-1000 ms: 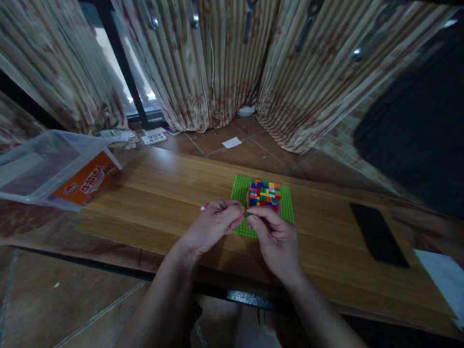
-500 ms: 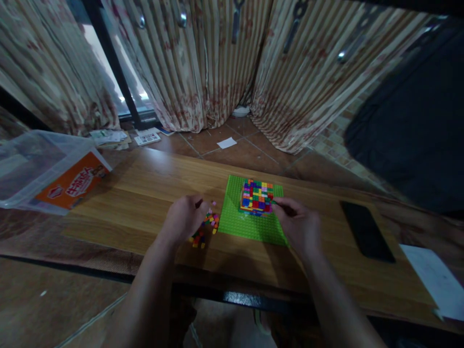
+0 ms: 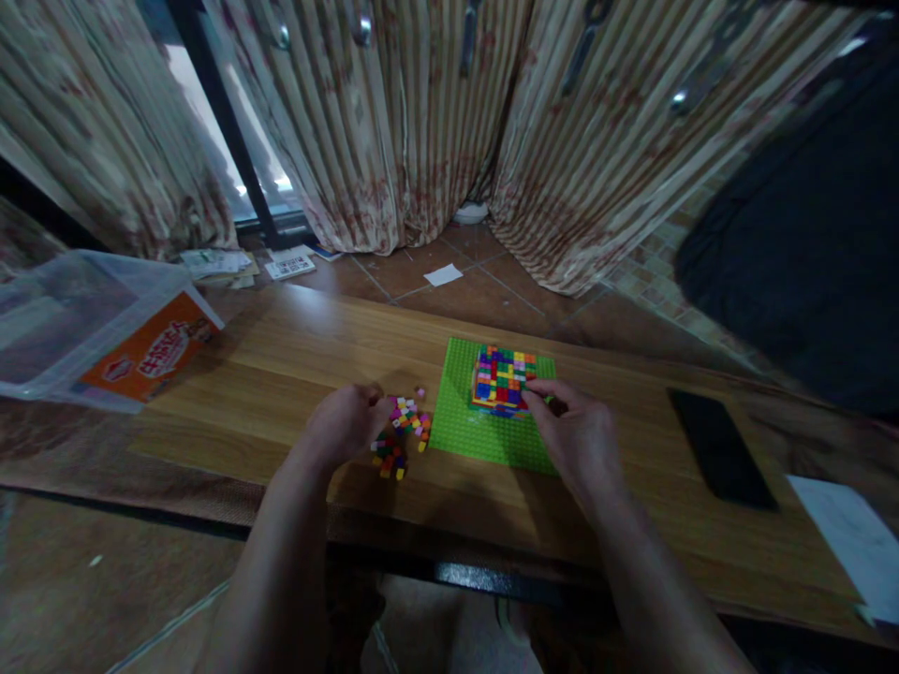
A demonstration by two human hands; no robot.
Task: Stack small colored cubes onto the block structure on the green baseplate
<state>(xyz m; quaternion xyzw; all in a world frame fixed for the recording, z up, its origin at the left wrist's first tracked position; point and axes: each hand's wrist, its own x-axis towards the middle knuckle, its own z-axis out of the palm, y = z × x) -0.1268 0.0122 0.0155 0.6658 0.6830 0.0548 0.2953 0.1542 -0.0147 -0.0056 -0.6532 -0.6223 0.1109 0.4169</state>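
Observation:
A block of many-coloured toy bricks (image 3: 500, 379) stands on the green baseplate (image 3: 456, 426). My right hand (image 3: 580, 435) is closed in a pinch at the block's right edge; the fingertips touch its top corner and mostly hide the small brick between them. To the left of the baseplate, loose toy bricks (image 3: 407, 418) lie in a scattered pile on the wooden table. My left hand (image 3: 344, 426) hovers over the left side of this pile, fingers curled together. Whatever those fingers hold is hidden.
An orange-labelled clear plastic bin (image 3: 105, 328) sits at the table's left end. A black phone (image 3: 720, 449) lies to the right, beside a white paper sheet (image 3: 847, 534). Behind the table (image 3: 281, 374) hang striped curtains (image 3: 421, 140). Dark fabric (image 3: 801, 234) fills the upper right.
My left hand has drawn slightly left, uncovering more of the loose bricks. My right fingertips have come in against the block's top right corner. The view has shifted a little.

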